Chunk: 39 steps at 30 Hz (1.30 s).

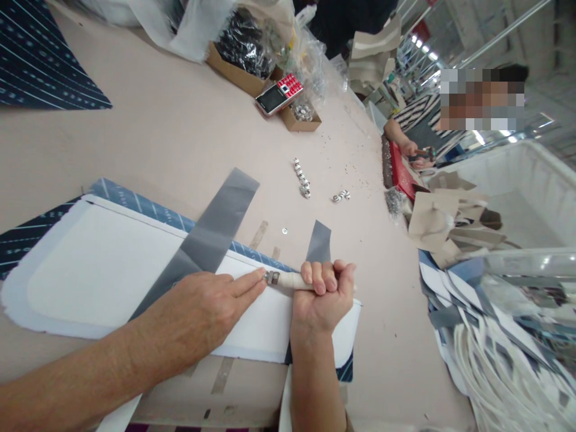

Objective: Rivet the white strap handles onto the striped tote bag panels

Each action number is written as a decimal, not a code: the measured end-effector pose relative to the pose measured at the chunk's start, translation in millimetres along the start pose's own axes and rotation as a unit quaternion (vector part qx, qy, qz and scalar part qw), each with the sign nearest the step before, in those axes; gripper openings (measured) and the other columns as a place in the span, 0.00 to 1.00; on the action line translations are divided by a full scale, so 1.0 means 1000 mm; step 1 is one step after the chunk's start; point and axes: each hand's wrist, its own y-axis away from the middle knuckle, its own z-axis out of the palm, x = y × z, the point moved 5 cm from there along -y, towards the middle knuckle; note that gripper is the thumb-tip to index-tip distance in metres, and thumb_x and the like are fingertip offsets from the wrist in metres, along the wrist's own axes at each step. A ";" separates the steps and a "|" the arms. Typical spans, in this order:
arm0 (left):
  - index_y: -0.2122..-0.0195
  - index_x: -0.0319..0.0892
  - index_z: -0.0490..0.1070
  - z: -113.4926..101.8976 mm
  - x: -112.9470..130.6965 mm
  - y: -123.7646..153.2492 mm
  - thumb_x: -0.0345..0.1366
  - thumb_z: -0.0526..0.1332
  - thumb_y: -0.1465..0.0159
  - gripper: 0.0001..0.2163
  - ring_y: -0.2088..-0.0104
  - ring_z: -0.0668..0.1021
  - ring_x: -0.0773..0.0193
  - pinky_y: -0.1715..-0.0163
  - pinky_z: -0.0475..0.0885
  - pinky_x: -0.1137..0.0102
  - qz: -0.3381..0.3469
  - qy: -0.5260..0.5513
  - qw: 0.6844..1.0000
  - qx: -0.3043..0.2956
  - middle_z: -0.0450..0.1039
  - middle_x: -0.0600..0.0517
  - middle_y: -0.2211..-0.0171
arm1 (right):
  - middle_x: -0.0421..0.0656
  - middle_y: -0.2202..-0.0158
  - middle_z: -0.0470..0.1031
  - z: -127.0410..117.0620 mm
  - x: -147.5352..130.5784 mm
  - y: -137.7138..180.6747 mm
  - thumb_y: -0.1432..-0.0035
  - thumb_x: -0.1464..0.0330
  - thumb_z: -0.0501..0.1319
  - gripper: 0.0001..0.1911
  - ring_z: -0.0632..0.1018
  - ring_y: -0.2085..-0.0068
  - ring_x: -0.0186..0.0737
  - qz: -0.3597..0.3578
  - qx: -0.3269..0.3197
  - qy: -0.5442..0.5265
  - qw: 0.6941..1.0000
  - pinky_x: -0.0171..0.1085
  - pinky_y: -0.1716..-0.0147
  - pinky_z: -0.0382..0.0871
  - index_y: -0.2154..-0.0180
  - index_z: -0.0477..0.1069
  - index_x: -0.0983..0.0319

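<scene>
My right hand (pixel 321 294) is closed in a fist around a white, tube-like handle (pixel 290 280) with a metal end (pixel 272 277). My left hand (pixel 211 306) lies palm down, two fingers stretched out together so that their tips touch the metal end. Its thumb is hidden. Beneath both hands is a long white panel (pixel 103 258) with a blue patterned fabric edge (pixel 139 201). A grey strip (pixel 220 210) crosses the panel left of the handle, and another grey strip (pixel 319 240) shows behind my right hand.
Short stacks of small metal pieces (pixel 302 179) lie on the table (pixel 180 132). Farther back sit a red-keyed phone (pixel 279 95) and small cardboard boxes (pixel 301 125). At right are a pile of white straps and panels (pixel 490 360) and a co-worker's hands (pixel 416 155).
</scene>
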 end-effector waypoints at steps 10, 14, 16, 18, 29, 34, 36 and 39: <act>0.44 0.35 0.73 -0.004 -0.001 0.000 0.22 0.47 0.30 0.20 0.55 0.84 0.61 0.64 0.81 0.66 0.026 -0.019 0.999 0.036 0.77 0.45 0.43 | 0.25 0.86 0.46 0.028 -0.006 0.013 0.37 0.56 0.64 0.16 0.48 0.87 0.27 -0.053 -0.138 0.045 0.988 0.28 0.85 0.56 0.73 0.69 0.57; 0.39 0.37 0.70 -0.001 -0.002 0.000 0.24 0.47 0.29 0.20 0.50 0.82 0.59 0.57 0.81 0.64 0.000 0.001 1.000 -0.022 0.74 0.45 0.39 | 0.25 0.86 0.46 0.019 -0.009 0.014 0.37 0.56 0.64 0.16 0.47 0.87 0.27 -0.051 -0.112 0.037 0.992 0.28 0.85 0.56 0.73 0.70 0.57; 0.40 0.37 0.70 -0.002 -0.002 0.000 0.23 0.48 0.29 0.21 0.51 0.82 0.58 0.57 0.81 0.64 -0.003 0.007 1.000 -0.027 0.74 0.45 0.39 | 0.25 0.86 0.45 0.020 -0.010 0.014 0.37 0.55 0.64 0.16 0.47 0.87 0.27 -0.063 -0.118 0.055 0.989 0.28 0.86 0.56 0.73 0.70 0.56; 0.40 0.37 0.70 -0.001 -0.001 0.000 0.22 0.48 0.30 0.21 0.51 0.82 0.58 0.57 0.81 0.63 -0.006 0.010 0.999 -0.034 0.74 0.45 0.39 | 0.25 0.86 0.45 0.023 -0.010 0.014 0.36 0.54 0.63 0.17 0.48 0.87 0.27 -0.071 -0.128 0.074 0.986 0.28 0.86 0.55 0.72 0.70 0.56; 0.43 0.35 0.71 0.000 -0.004 0.001 0.25 0.48 0.30 0.18 0.61 0.84 0.58 0.69 0.81 0.63 0.000 0.039 0.999 0.018 0.78 0.44 0.44 | 0.31 0.84 0.57 0.048 -0.006 0.034 0.33 0.59 0.61 0.14 0.59 0.86 0.29 -0.126 -0.239 0.201 0.941 0.32 0.84 0.57 0.70 0.75 0.57; 0.54 0.38 0.73 -0.005 -0.003 0.000 0.26 0.48 0.30 0.14 0.73 0.81 0.59 0.77 0.76 0.64 -0.009 0.025 1.000 0.011 0.80 0.48 0.64 | 0.39 0.74 0.77 0.073 -0.009 0.048 0.32 0.65 0.58 0.15 0.74 0.77 0.34 -0.203 -0.384 0.364 0.824 0.36 0.75 0.70 0.71 0.79 0.56; 0.58 0.39 0.73 -0.005 -0.003 -0.001 0.25 0.50 0.31 0.12 0.73 0.80 0.59 0.77 0.75 0.64 -0.017 0.008 1.000 -0.007 0.78 0.48 0.64 | 0.38 0.75 0.76 0.082 -0.005 0.044 0.31 0.64 0.57 0.17 0.72 0.77 0.33 -0.181 -0.413 0.380 0.807 0.35 0.75 0.69 0.71 0.78 0.56; 0.53 0.40 0.72 -0.004 -0.003 -0.002 0.26 0.53 0.33 0.11 0.71 0.80 0.60 0.74 0.76 0.63 -0.032 -0.011 0.999 -0.025 0.77 0.46 0.53 | 0.34 0.82 0.67 0.091 0.002 0.031 0.31 0.59 0.58 0.18 0.66 0.81 0.30 -0.111 -0.397 0.374 0.831 0.32 0.80 0.62 0.72 0.76 0.59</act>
